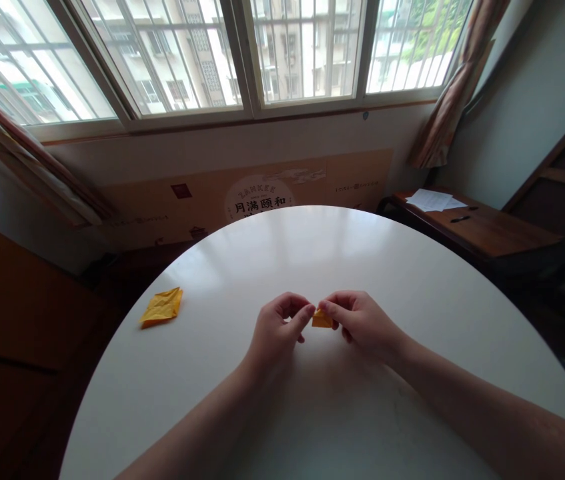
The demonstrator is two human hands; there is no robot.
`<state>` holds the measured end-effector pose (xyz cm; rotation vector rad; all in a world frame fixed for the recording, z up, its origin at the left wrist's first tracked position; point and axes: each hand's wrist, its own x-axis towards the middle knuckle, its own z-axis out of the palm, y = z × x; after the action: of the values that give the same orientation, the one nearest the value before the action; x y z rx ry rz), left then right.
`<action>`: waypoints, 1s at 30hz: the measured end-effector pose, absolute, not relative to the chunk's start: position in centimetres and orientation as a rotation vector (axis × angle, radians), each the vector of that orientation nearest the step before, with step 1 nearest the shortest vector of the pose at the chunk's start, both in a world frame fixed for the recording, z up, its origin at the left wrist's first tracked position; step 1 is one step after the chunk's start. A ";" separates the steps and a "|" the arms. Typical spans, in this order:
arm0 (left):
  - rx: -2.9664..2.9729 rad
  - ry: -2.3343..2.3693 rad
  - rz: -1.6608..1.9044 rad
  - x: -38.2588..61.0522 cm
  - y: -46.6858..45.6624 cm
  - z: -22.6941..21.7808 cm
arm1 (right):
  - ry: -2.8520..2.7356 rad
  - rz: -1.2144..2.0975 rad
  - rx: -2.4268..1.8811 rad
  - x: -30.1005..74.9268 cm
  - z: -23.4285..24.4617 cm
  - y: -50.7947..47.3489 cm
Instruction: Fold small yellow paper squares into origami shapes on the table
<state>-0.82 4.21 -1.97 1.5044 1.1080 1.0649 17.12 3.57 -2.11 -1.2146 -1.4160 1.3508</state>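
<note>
A small folded piece of yellow paper (322, 319) is held up just over the white round table (362, 253). My right hand (359, 320) pinches it between thumb and fingers. At the paper's upper left corner, my left hand (282, 327) has thumb and forefinger pressed together, gripping the edge. Part of the paper is hidden behind the right fingers. Farther left on the table lies a creased, folded yellow paper square (161, 307), apart from both hands.
Beyond the table's far edge, a printed cardboard panel (257, 193) leans under the barred windows (307, 53). A wooden side table (502, 230) with white papers (432, 199) stands at right. Brown wooden furniture (7, 300) is at left.
</note>
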 end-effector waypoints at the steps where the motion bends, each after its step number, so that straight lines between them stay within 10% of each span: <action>1: 1.473 1.114 1.067 -0.8 4.2 -1.9 | -1.382 1.355 -1.213 17.1 -2.1 3.5; 30: 1.349 1.161 0.899 -0.7 3.7 -1.6 | -1.387 1.374 -1.191 16.7 -2.5 3.2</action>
<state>-0.66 3.66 -1.58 1.3486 1.1610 0.8993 16.73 3.19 -2.52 -1.1906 -1.3866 1.3738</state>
